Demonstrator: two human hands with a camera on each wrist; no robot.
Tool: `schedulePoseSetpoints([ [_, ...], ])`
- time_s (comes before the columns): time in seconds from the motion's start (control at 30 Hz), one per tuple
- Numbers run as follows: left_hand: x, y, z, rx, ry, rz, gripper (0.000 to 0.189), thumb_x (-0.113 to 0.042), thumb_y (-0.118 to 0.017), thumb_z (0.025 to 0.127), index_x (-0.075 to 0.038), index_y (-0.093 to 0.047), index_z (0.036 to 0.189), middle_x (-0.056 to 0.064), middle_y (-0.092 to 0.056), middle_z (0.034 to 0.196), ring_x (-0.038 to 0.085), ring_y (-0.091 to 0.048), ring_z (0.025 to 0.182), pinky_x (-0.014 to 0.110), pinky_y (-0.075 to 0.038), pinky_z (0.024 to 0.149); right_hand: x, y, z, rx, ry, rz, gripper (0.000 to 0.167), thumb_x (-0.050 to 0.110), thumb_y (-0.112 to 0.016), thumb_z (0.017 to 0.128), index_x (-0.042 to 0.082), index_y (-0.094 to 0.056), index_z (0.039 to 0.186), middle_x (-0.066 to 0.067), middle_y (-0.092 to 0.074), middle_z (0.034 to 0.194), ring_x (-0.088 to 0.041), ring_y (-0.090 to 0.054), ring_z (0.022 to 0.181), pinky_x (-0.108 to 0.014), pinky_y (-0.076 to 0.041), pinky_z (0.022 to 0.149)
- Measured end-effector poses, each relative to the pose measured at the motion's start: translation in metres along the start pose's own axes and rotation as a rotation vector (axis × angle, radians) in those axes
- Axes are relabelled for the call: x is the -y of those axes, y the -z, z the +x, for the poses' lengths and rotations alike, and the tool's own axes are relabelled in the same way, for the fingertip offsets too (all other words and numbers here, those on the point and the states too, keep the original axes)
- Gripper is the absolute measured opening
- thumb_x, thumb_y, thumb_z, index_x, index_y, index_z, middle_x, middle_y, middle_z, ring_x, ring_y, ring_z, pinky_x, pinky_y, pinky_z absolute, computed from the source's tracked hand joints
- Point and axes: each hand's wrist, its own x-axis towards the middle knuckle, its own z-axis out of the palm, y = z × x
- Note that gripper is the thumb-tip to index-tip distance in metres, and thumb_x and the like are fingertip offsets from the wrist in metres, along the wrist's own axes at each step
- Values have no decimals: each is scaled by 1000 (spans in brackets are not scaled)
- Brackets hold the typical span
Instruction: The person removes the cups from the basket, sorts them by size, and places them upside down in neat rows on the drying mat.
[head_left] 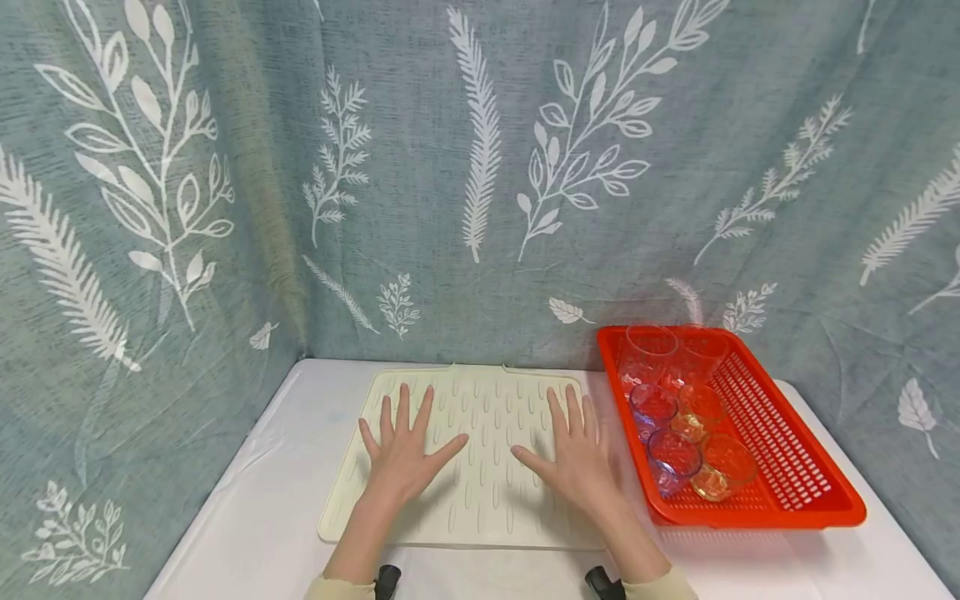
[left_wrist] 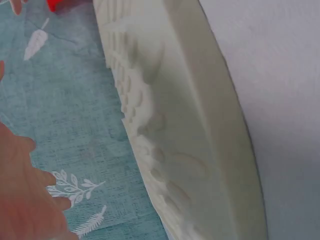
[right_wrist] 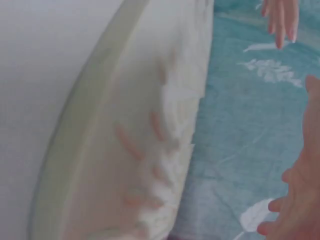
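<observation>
Both hands hover palm down over a cream drying mat (head_left: 480, 517) with raised oval ridges. My left hand (head_left: 405, 458) is over the mat's left half, fingers spread and holding nothing. Over the right half my right hand (head_left: 577, 462) is spread the same way, also holding nothing. In the left wrist view the left hand (left_wrist: 25, 195) shows at the lower left edge, apart from the mat (left_wrist: 200, 125). The right wrist view has the right hand (right_wrist: 300, 195) at its right edge, away from the ridged surface.
To the right of the mat stands a red plastic basket (head_left: 802, 425) with slotted sides. Several clear glasses (head_left: 651, 354) are in its left part, some tinted purple (head_left: 673, 458) and some yellow (head_left: 723, 471). A white-covered table (head_left: 247, 500) lies beneath, and a teal leaf-patterned curtain (head_left: 420, 167) hangs behind.
</observation>
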Motion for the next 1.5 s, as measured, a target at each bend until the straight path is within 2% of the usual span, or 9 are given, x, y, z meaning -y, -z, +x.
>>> schedulePoseSetpoints([
  [0.17, -5, 4, -4, -2, -10, -111, 93, -66, -52, 89, -20, -13, 158, 16, 2, 162, 41, 6, 146, 68, 11, 108, 4, 17, -2, -88, 46, 123, 97, 55, -70, 82, 6, -26, 153, -18, -24, 157, -41, -22, 142, -62, -24, 110],
  [0.33, -12, 8, -9, -26, -40, -342, 88, -57, -60, 90, -13, -21, 156, 18, -14, 160, 43, -14, 144, 69, -13, 109, -1, 45, -8, -163, 63, 253, 86, 42, -75, 83, 4, -34, 149, -16, -36, 151, -37, -33, 137, -59, -28, 110],
  [0.53, -16, 8, -15, -56, -67, -649, 70, -36, -71, 89, -15, -40, 148, 11, -41, 149, 32, -45, 131, 55, -36, 106, -25, 76, -17, -192, 23, 363, 75, 29, -74, 86, 8, -37, 148, -13, -40, 148, -34, -35, 134, -59, -32, 107],
  [0.67, -17, 7, -17, -37, -41, -827, 59, -26, -72, 89, -15, -47, 142, 8, -50, 142, 26, -52, 125, 47, -40, 105, -47, 91, -23, -195, -28, 365, 71, 21, -74, 87, 6, -38, 146, -17, -40, 145, -37, -36, 130, -63, -34, 103],
  [0.8, -18, 7, -20, -1, 1, -941, 56, -20, -72, 90, -13, -48, 140, 8, -52, 139, 26, -53, 123, 39, -44, 101, -70, 106, -29, -149, -119, 356, 76, 24, -73, 88, 6, -31, 149, -21, -37, 144, -40, -38, 125, -64, -40, 96],
  [0.97, -17, 4, -22, 34, 43, -1011, 56, -14, -70, 90, -11, -47, 141, 13, -51, 138, 28, -54, 121, 23, -46, 93, -100, 118, -38, -79, -208, 344, 86, 30, -73, 87, 4, -22, 151, -27, -30, 144, -45, -33, 126, -69, -40, 93],
  [1.13, -16, 0, -24, 68, 85, -1043, 56, -13, -68, 91, -10, -45, 142, 15, -50, 139, 25, -54, 119, 22, -48, 92, -127, 124, -46, -13, -267, 320, 98, 36, -76, 84, 0, -14, 152, -32, -22, 145, -49, -25, 128, -72, -35, 94],
  [1.33, -15, -3, -26, 91, 139, -1050, 56, -16, -67, 92, -10, -45, 143, 10, -51, 139, 19, -55, 117, 23, -47, 93, -155, 128, -47, 27, -252, 260, 112, 33, -82, 77, -8, -7, 149, -37, -21, 141, -54, -23, 124, -75, -32, 93],
  [1.5, -14, -5, -26, 102, 147, -1066, 58, -17, -68, 92, -8, -43, 144, 12, -50, 139, 20, -54, 117, 23, -46, 93, -172, 134, -47, 91, -240, 222, 121, 37, -85, 71, -12, -5, 148, -39, -24, 139, -56, -25, 122, -75, -34, 91],
])
